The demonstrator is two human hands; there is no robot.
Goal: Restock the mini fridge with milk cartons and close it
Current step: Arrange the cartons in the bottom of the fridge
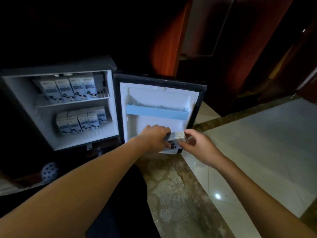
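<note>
**Milk carton (175, 140) held in both hands at the open door (159, 97)**

Head view: your left hand (152, 137) grips the carton's left side with curled fingers, and your right hand (197, 143) pinches its right edge. The carton sits tilted between them, low against the door's inner face. Just above your hands a pale blue rail (157, 112) crosses the door. Up and left of your left hand the fridge (24, 93) stands open, with an upper row of cartons (72, 90) and a lower row of cartons (82, 121).
</note>
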